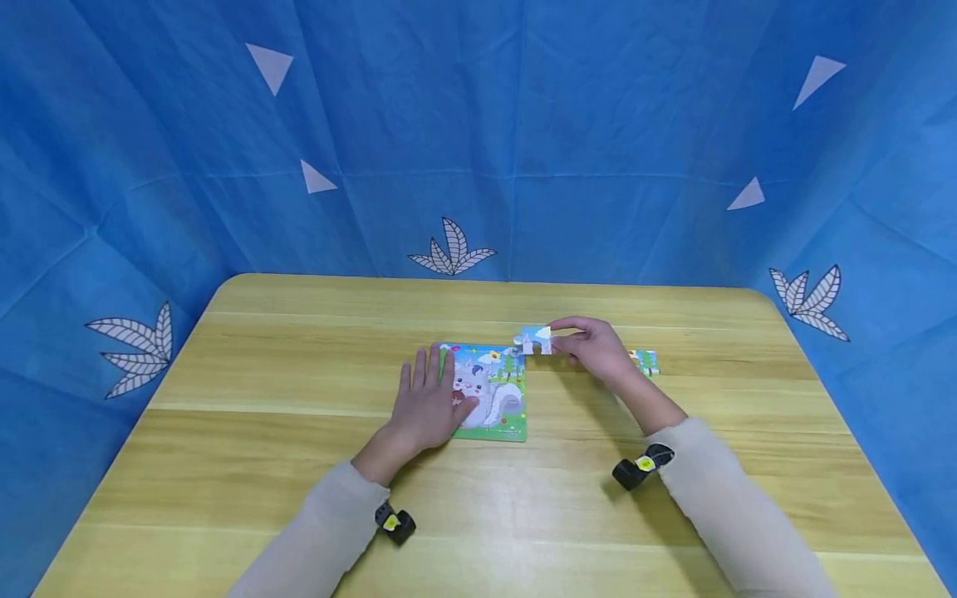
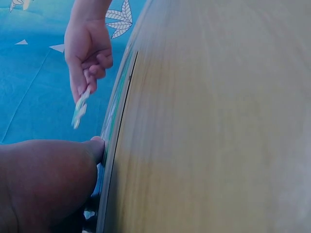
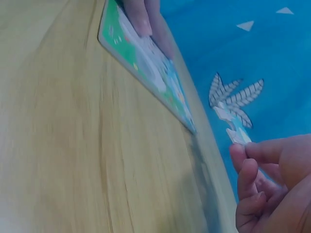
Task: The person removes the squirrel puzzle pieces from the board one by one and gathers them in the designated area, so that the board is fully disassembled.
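A square puzzle board [image 1: 489, 394] with a white squirrel picture lies flat near the middle of the table. My left hand [image 1: 429, 407] rests on its left side, fingers straight and thumb across the picture. Between thumb and fingertips, my right hand [image 1: 594, 347] pinches a puzzle piece [image 1: 537, 340] with blue sky, a cloud and a notch in its edge. The piece is held above the table, by the board's upper right corner. In the right wrist view the piece [image 3: 231, 124] is seen nearly edge-on, apart from the board [image 3: 146, 75].
More puzzle picture [image 1: 646, 362], with green trees, lies on the table to the right, partly behind the right hand. The wooden table [image 1: 299, 357] ends at a blue curtain [image 1: 463, 124] at the back and sides. A wrist camera [image 1: 643, 467] hangs from each sleeve.
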`<state>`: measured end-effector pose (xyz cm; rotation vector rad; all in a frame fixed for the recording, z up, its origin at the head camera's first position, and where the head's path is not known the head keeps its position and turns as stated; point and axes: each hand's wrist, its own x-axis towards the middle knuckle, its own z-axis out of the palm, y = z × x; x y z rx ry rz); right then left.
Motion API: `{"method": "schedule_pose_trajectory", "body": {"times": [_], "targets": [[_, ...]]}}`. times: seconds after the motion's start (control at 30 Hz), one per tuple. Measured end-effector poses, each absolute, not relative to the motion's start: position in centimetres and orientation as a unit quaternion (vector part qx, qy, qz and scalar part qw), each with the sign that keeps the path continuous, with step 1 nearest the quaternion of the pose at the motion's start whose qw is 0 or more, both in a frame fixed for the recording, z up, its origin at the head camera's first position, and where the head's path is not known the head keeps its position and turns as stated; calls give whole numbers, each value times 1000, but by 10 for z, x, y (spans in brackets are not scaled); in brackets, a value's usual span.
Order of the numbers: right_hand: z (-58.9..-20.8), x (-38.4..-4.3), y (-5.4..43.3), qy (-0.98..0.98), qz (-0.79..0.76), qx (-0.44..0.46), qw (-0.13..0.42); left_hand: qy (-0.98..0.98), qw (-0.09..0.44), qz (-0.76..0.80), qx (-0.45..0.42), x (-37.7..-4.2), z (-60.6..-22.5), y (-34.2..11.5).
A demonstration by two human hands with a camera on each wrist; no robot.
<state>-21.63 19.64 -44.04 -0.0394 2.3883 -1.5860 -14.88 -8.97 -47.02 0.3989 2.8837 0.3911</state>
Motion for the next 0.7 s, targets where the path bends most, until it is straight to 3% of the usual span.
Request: {"method": "schedule_pose_trajectory", "body": {"times": [0.7], "targets": [[-438, -210, 273, 868, -476, 21, 139, 978, 106, 124, 133, -149, -470, -90]]}}
